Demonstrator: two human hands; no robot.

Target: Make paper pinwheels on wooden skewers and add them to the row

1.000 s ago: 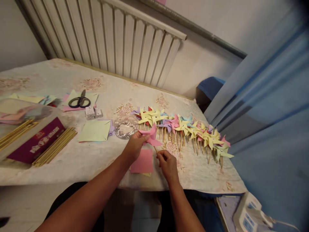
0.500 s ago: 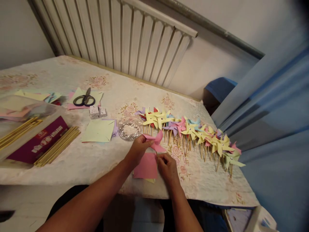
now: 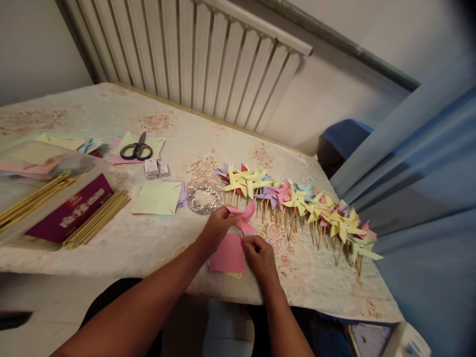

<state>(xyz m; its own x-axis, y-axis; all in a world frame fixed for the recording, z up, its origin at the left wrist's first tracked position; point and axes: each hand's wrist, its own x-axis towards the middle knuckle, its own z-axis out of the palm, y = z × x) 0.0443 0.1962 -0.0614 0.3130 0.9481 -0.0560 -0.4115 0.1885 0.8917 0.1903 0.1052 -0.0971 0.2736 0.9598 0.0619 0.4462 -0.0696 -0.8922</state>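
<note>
Between my hands is a pink paper pinwheel (image 3: 247, 218), its blades folded in toward the middle. My left hand (image 3: 218, 226) is closed on the folded paper from the left. Below the blades, my right hand (image 3: 260, 254) pinches a thin wooden stick, most of which its fingers hide. A square of pink paper (image 3: 227, 254) lies on the table under my hands, with a yellow-green sheet showing beneath its lower edge. Just beyond my left hand stands a clear round dish (image 3: 203, 196) of small shiny pins or beads.
Several finished pinwheels (image 3: 297, 201) lie in a row to the right. On the left are black scissors (image 3: 137, 150), small white boxes (image 3: 156, 168), cut paper squares (image 3: 156, 198), a bundle of sticks (image 3: 97, 218) and a plastic bin (image 3: 22, 233). A radiator (image 3: 208, 64) runs behind the table.
The view has shifted slightly, so the table's things appear a little further right. My hands keep the same hold on the pink pinwheel and its stick.
</note>
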